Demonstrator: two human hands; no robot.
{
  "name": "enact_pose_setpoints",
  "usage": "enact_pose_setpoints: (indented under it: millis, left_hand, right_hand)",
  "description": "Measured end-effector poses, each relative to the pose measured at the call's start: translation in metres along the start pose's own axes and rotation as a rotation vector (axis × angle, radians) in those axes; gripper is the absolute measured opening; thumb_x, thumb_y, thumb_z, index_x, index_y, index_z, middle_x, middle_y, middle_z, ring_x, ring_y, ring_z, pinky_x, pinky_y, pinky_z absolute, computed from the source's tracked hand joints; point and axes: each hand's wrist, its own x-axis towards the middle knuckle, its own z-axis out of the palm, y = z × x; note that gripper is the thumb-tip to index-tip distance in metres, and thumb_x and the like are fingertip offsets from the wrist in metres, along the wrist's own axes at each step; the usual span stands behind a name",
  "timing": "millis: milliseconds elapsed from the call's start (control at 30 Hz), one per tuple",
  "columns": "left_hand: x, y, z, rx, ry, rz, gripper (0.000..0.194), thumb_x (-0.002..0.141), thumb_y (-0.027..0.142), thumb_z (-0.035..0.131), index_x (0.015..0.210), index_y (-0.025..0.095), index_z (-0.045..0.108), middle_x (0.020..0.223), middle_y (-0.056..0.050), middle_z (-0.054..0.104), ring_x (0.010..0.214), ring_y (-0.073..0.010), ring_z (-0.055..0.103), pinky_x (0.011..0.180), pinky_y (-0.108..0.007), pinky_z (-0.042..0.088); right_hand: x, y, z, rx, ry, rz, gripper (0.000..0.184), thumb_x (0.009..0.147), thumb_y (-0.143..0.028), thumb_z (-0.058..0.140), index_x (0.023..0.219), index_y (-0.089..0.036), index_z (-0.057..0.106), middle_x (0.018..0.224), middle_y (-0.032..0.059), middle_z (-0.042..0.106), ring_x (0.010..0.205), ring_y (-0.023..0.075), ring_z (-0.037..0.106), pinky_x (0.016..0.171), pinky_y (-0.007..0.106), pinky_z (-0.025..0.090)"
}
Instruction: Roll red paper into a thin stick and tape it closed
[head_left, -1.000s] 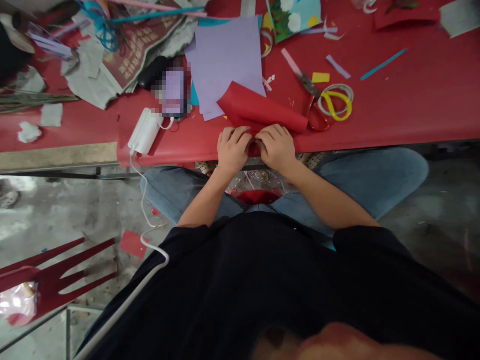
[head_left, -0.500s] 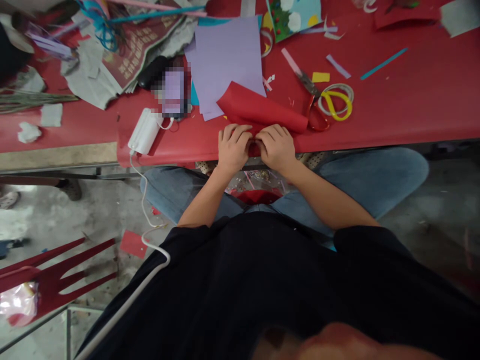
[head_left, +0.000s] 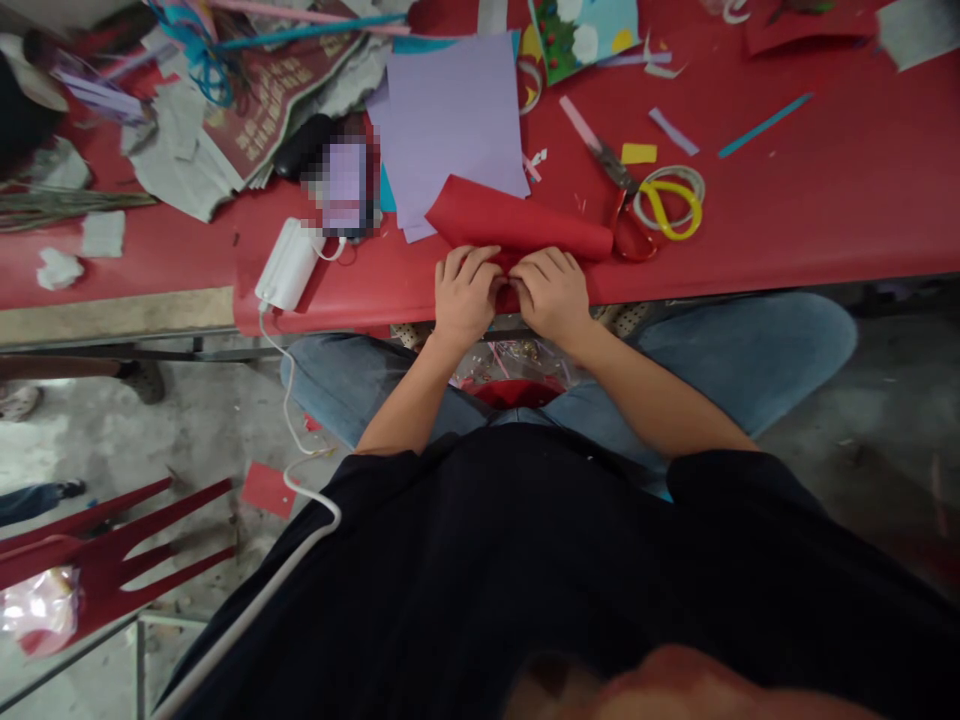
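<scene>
A sheet of red paper (head_left: 517, 220), curled over on itself, lies at the front edge of the red-covered table. My left hand (head_left: 466, 292) and my right hand (head_left: 553, 292) are side by side on its near edge, thumbs almost meeting. Both have bent fingers pinching the paper's edge, which my fingers partly hide. Just beyond the curl are stacked purple sheets (head_left: 454, 120). Close to the paper's right end rest scissors (head_left: 626, 180) with yellow and red handles, over a roll of tape (head_left: 694, 190).
A white power bank (head_left: 287, 265) with a cable sits left of my hands, beside a blurred-out phone (head_left: 345, 185). Crumpled newspaper (head_left: 262, 110) covers the back left. Paper strips, such as a blue one (head_left: 765, 125), lie to the right. A red chair (head_left: 112, 560) stands at lower left.
The red paper's raised left corner has dropped lower and shifted slightly left. My hands stay almost in place. At far left, another person's leg has come into view near the chair.
</scene>
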Motion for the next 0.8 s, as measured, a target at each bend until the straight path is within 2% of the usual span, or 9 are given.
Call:
enact_pose_setpoints:
  millis: [133,267,633,800]
  left_hand:
    - [0.0011,-0.0020,-0.0012,-0.043,0.019,0.001,0.014,0.109,0.033,0.060,0.107,0.026,0.072,0.150,-0.001,0.072,0.142,-0.0307,0.058,0.116,-0.051,0.046]
    - [0.0011,-0.0032,-0.0013,-0.046,0.008,-0.008,0.016,0.109,0.031,0.058,0.104,0.025,0.071,0.150,-0.003,0.071,0.143,-0.0309,0.058,0.118,-0.052,0.045]
    - [-0.0008,-0.0001,-0.0012,-0.028,0.013,-0.083,0.028,0.111,0.046,0.056,0.103,0.027,0.074,0.151,-0.004,0.071,0.146,-0.0320,0.058,0.122,-0.054,0.041]
    - [-0.0014,0.0002,-0.0013,0.003,0.023,-0.072,0.030,0.113,0.045,0.053,0.103,0.027,0.074,0.154,-0.002,0.070,0.145,-0.0310,0.058,0.122,-0.054,0.042]
  right_hand:
    - [-0.0001,0.0002,-0.0006,0.001,-0.025,0.020,0.041,0.117,-0.039,0.036,0.117,-0.021,0.072,0.123,0.0107,0.075,0.115,0.0315,0.063,0.098,0.048,0.045]
    - [0.0001,-0.0003,-0.0012,0.014,-0.046,0.035,0.041,0.117,-0.040,0.036,0.118,-0.020,0.073,0.125,0.0114,0.075,0.117,0.0323,0.063,0.099,0.049,0.045]
    - [0.0001,-0.0004,0.0005,0.019,0.001,0.058,0.039,0.117,-0.043,0.039,0.122,-0.022,0.072,0.123,0.0098,0.075,0.116,0.0306,0.063,0.099,0.047,0.045]
    - [-0.0004,0.0002,0.0012,0.002,0.019,0.062,0.039,0.117,-0.044,0.040,0.119,-0.022,0.073,0.122,0.0093,0.075,0.115,0.0302,0.063,0.099,0.047,0.045]
